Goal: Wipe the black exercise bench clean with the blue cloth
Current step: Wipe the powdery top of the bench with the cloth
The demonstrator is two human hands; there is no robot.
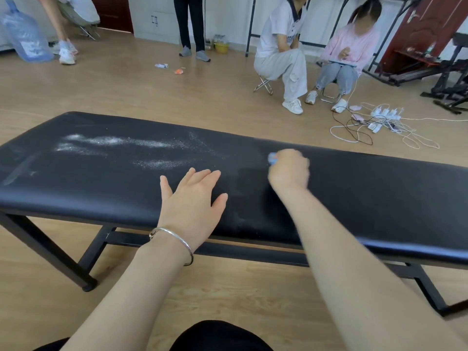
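Note:
The black exercise bench (pixel 367 198) stretches across the view on a black metal frame. White powder (pixel 121 144) streaks its left half. My left hand (pixel 195 198) lies flat on the padding near the front edge, fingers spread, a silver bracelet on the wrist. My right hand (pixel 290 169) is blurred and curled over the blue cloth (pixel 272 158), pressing it on the bench at the middle. Only a small blue corner of the cloth shows past the fingers.
Two people sit on small stools (pixel 263 84) behind the bench on the wooden floor. A tangle of cables and a power strip (pixel 385 115) lies at the right. A large water bottle (pixel 24 34) stands at the far left, gym equipment (pixel 445 79) at the far right.

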